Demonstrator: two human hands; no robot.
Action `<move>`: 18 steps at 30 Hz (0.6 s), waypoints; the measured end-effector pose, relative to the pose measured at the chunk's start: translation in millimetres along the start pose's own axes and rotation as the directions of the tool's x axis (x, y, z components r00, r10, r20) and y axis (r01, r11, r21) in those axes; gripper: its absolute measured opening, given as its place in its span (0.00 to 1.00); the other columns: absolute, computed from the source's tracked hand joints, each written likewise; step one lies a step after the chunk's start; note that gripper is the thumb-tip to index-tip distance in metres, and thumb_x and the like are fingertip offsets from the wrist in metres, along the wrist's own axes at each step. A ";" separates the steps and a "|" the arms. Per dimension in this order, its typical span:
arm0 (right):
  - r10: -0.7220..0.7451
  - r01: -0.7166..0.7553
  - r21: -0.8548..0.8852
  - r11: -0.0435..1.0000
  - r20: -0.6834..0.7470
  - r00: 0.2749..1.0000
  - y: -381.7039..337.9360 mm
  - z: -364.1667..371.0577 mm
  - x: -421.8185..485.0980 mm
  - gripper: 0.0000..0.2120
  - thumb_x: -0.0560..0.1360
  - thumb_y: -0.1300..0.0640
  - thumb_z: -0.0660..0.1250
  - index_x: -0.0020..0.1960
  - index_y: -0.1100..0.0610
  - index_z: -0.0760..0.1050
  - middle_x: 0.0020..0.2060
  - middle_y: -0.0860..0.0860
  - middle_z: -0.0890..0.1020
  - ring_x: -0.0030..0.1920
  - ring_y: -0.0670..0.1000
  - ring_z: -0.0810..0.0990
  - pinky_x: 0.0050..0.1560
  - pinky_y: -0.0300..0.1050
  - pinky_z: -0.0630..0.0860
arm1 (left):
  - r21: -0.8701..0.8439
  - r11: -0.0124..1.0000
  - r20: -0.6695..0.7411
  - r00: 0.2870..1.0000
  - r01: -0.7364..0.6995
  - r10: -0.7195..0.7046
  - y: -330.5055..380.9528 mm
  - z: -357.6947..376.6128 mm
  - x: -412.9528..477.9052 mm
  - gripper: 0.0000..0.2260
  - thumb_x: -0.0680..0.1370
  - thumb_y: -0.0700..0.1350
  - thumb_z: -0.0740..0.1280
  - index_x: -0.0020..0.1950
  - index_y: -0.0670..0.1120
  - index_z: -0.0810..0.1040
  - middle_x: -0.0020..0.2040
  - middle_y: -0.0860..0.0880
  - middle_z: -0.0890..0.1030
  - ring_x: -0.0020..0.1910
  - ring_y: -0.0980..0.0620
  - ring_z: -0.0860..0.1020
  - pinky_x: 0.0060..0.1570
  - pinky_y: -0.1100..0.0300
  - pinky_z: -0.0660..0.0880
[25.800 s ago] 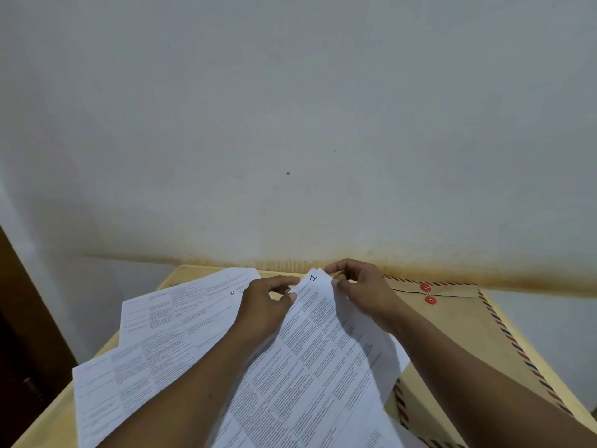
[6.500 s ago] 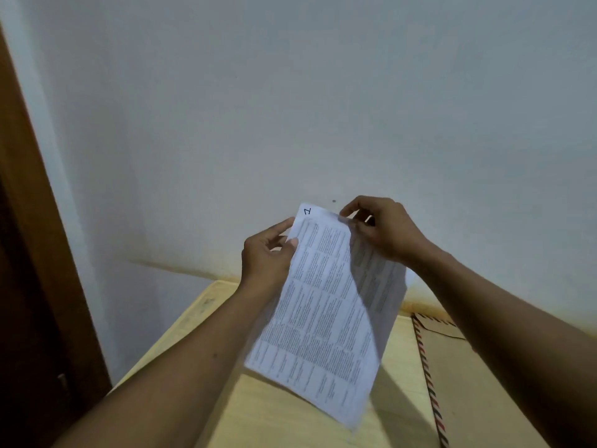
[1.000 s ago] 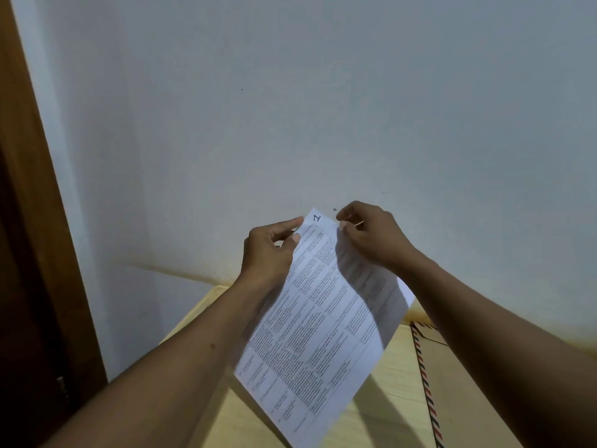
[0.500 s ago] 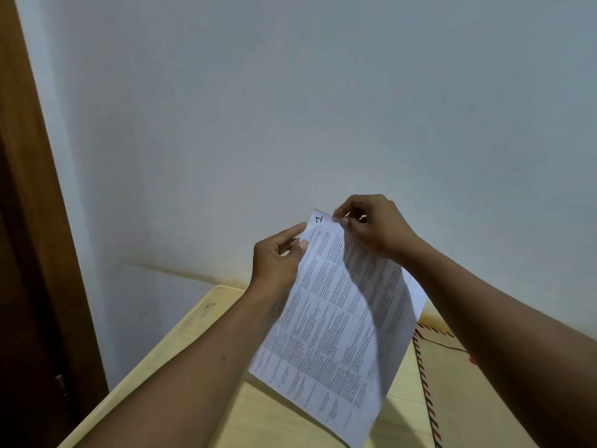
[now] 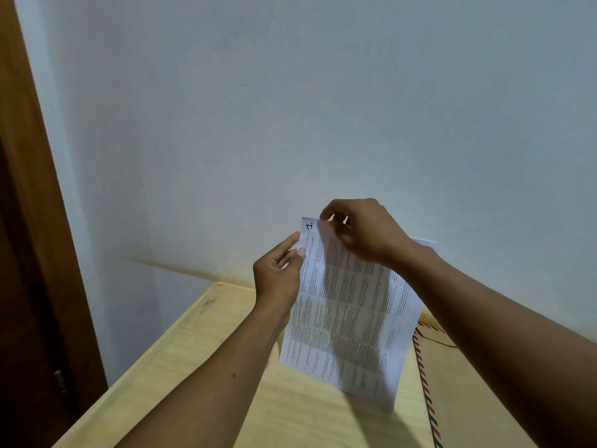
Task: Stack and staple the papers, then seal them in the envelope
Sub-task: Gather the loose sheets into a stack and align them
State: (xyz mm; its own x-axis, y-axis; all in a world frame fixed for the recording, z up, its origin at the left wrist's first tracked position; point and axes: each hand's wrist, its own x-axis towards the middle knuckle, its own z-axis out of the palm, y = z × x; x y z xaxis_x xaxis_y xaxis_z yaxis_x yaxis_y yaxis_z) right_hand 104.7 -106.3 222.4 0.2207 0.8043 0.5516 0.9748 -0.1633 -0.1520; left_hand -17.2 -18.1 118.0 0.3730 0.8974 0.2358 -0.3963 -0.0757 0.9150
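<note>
- Nearest the camera, two bare forearms reaching forward from the bottom edge, one from lower left, one from the right.
- Below them, a pale wooden table (image 5: 200,344), bare across its left half, with a shadow cast under the papers.
- At the table's right side, lying flat, a brown envelope (image 5: 465,392) with a red-and-blue striped border; partly hidden by the right forearm.
- Above the table, held up clear of its surface and tilted, a stack of printed papers (image 5: 349,321): dense columns of small text, unreadable, with a handwritten mark near the top left corner. Lower edge hanging free above the wood.
- On the papers' left edge near the top, the left hand (image 5: 277,273), thumb in front and fingers behind, clamped on the sheets.
- At the top edge just right of the handwritten mark, the right hand (image 5: 361,231), fingertips pinched on the papers; cannot tell how many sheets sit between them.
- Hands close together but not touching, both gripping the same stack.
- Behind the right wrist, a white corner of a sheet poking out to the right.
- Beyond everything, a plain pale wall (image 5: 323,108) with a yellowish stain band just above the table's far edge.
- Far left, a dark brown wooden door frame (image 5: 29,221).
</note>
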 end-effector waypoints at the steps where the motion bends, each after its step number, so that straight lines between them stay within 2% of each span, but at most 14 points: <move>1: -0.003 0.003 -0.010 1.000 0.007 1.000 -0.9 0.4 -0.5 0.13 0.77 0.61 0.64 0.57 0.47 0.80 0.47 0.45 0.85 0.46 0.49 0.81 0.48 0.50 0.80 | 0.012 1.000 -0.009 1.000 -0.011 0.011 -0.6 0.5 -0.8 0.15 0.80 0.40 0.70 0.63 0.56 0.83 0.58 0.49 0.84 0.59 0.55 0.81 0.37 0.78 0.73; 4: -0.009 0.010 -0.033 0.999 0.019 1.000 -2.6 1.3 -1.4 0.14 0.77 0.60 0.64 0.58 0.47 0.80 0.48 0.46 0.85 0.49 0.50 0.82 0.49 0.51 0.80 | 0.023 0.999 -0.022 0.999 -0.031 0.032 -1.5 1.6 -2.1 0.15 0.79 0.41 0.71 0.63 0.56 0.83 0.58 0.52 0.85 0.59 0.59 0.80 0.40 0.80 0.72; 8: -0.002 0.002 -0.029 1.000 0.022 1.000 -2.6 0.2 -1.5 0.14 0.78 0.59 0.63 0.60 0.46 0.79 0.50 0.46 0.85 0.50 0.51 0.82 0.49 0.51 0.80 | 0.043 0.998 -0.016 0.999 -0.050 0.051 -1.0 1.4 -2.2 0.15 0.79 0.42 0.72 0.64 0.55 0.82 0.51 0.60 0.83 0.53 0.69 0.79 0.43 0.79 0.73; 10: 0.004 -0.004 -0.026 1.000 0.024 1.000 -2.2 -0.3 -0.9 0.14 0.79 0.59 0.63 0.60 0.46 0.79 0.50 0.46 0.85 0.50 0.51 0.82 0.49 0.51 0.80 | 0.052 0.997 -0.019 0.998 -0.059 0.060 -0.8 1.7 -1.8 0.15 0.79 0.42 0.72 0.64 0.55 0.82 0.50 0.61 0.82 0.51 0.69 0.79 0.42 0.79 0.72; 13: 0.008 -0.008 -0.022 1.000 0.018 1.000 -1.0 -0.5 0.3 0.15 0.78 0.60 0.63 0.59 0.46 0.80 0.49 0.46 0.85 0.49 0.50 0.81 0.49 0.51 0.80 | 0.041 0.998 -0.026 0.998 -0.053 0.054 0.4 2.1 -1.6 0.16 0.79 0.42 0.73 0.64 0.55 0.83 0.49 0.58 0.84 0.52 0.68 0.79 0.46 0.77 0.71; 18: 0.017 -0.017 -0.014 1.000 0.008 1.000 1.9 -0.3 1.3 0.15 0.78 0.61 0.63 0.58 0.47 0.82 0.50 0.47 0.85 0.50 0.50 0.82 0.51 0.50 0.80 | 0.046 0.998 -0.004 0.999 -0.045 0.045 3.0 0.9 -0.7 0.16 0.78 0.41 0.73 0.64 0.56 0.83 0.54 0.52 0.85 0.56 0.63 0.80 0.48 0.74 0.73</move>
State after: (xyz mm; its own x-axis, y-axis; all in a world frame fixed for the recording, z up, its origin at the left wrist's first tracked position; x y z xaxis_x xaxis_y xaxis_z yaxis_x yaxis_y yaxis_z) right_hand 106.8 -105.8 223.1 0.2374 0.8061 0.5421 0.9712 -0.1853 -0.1497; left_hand -17.8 -19.3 120.9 0.3518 0.8946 0.2757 -0.3739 -0.1357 0.9175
